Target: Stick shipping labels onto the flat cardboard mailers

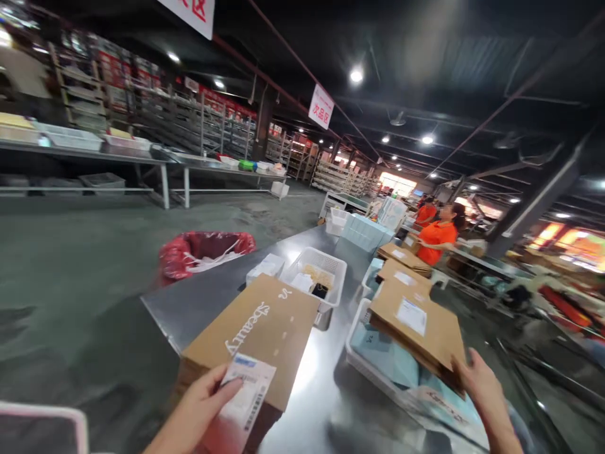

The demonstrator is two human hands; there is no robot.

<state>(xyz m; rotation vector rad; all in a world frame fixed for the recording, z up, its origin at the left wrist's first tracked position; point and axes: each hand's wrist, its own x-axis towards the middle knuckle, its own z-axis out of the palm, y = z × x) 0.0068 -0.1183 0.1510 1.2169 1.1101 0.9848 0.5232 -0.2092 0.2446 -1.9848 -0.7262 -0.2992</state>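
Left hand [196,410] at box [250,334] edge

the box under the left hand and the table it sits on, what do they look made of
The box looks like plain brown cardboard, matte with white printing. The table looks like bare sheet metal, probably steel: grey, smooth, mirroring the ceiling lights.

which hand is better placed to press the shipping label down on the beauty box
Left. The left hand already holds the shipping label against the beauty box; the right hand is off at the flat cardboard mailer over the tray.
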